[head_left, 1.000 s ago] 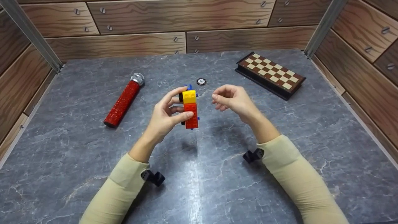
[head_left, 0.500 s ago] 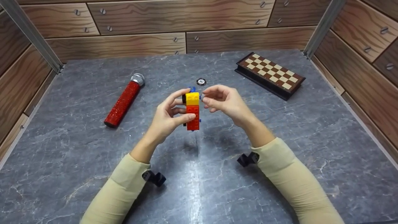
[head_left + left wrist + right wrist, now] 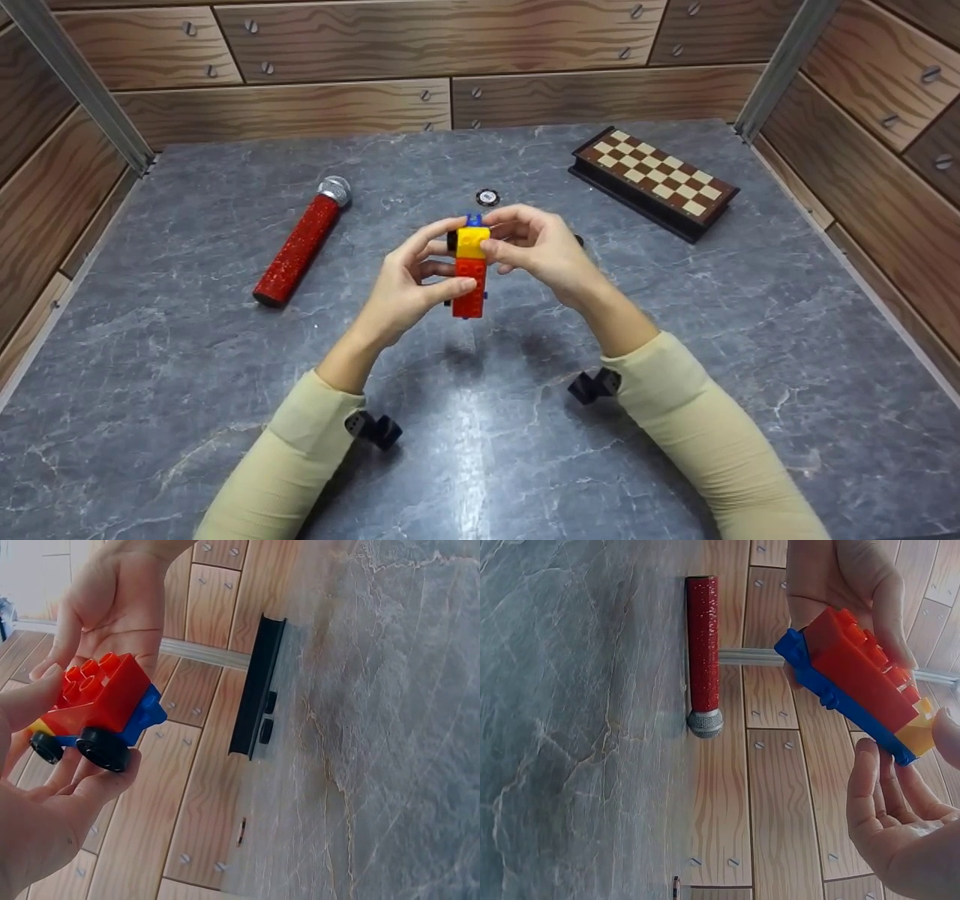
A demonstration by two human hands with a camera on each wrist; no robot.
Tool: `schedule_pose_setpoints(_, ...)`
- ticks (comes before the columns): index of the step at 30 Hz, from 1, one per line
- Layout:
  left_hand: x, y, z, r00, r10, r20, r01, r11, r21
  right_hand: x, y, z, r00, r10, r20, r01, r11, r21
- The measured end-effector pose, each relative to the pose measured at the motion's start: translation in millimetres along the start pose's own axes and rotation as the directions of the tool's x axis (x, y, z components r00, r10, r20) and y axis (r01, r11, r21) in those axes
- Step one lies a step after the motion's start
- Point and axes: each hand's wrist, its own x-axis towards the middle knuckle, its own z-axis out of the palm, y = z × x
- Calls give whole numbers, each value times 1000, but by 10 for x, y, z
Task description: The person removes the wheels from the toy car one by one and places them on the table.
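Observation:
A toy brick car [image 3: 469, 296], with a red body, a yellow brick [image 3: 472, 241] at its far end and a blue base, is held above the table. My left hand [image 3: 401, 279] grips its wheeled side, thumb on the red studs. In the left wrist view two black wheels [image 3: 102, 749] sit along that side. The right wrist view shows the opposite side with bare blue axle pegs [image 3: 829, 698] and no wheels. My right hand [image 3: 551, 251] pinches the yellow end, thumb on the brick, fingertips at the blue base.
Two loose black wheels [image 3: 266, 730] lie on the table near the folded chessboard [image 3: 656, 180]; one wheel [image 3: 579, 240] peeks out behind my right hand. A poker chip [image 3: 487, 197] lies beyond the car, and a red glitter microphone [image 3: 296, 247] at the left.
My right hand has moved left to the car and now pinches its yellow end. My left hand has shifted the car slightly right and toward me.

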Motion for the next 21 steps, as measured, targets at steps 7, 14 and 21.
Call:
schedule_pose_setpoints(7,-4,45,13,1000,-23,-2,23,1000,9,14,8,-2,1000,-12,12,12,1000,2)
schedule_pose_setpoints(14,-35,258,57,1000,-19,-5,20,999,40,11,14,6,1000,-18,-13,19,999,28)
schedule_pose_setpoints(21,-21,176,28,1000,-8,-1,9,999,44,2,20,0,996,-68,-64,74,993,95)
